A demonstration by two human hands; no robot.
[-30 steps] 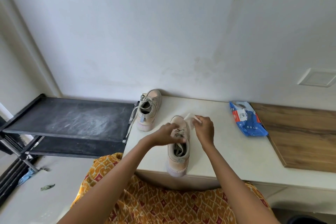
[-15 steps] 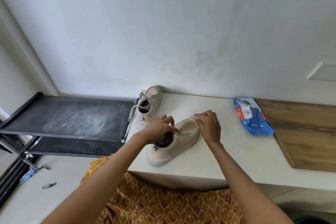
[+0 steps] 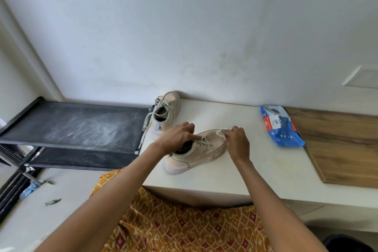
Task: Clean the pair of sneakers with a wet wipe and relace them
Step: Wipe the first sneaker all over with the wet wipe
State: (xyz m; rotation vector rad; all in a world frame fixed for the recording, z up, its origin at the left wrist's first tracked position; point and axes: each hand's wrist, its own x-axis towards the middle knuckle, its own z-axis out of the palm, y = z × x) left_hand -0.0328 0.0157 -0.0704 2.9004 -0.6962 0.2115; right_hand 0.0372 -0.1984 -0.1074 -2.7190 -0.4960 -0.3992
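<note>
A beige sneaker point(image 3: 196, 154) lies on the white countertop point(image 3: 255, 161), toe pointing to the upper right, heel toward me. My left hand point(image 3: 176, 139) grips it at the collar, fingers curled into the opening by the laces. My right hand point(image 3: 237, 142) pinches a crumpled white wet wipe point(image 3: 222, 131) against the toe. The second beige sneaker point(image 3: 166, 114) stands behind, near the wall at the counter's left edge, with its grey laces hanging loose over that edge.
A blue pack of wet wipes point(image 3: 280, 127) lies on the counter to the right, beside a wooden board point(image 3: 343, 145). A black shoe rack point(image 3: 81, 127) stands left of the counter. Patterned orange fabric point(image 3: 184, 227) covers my lap below the counter's front edge.
The near sneaker was turned from pointing straight away to pointing upper right. My right hand followed its toe with the wipe; my left hand kept its hold on the collar.
</note>
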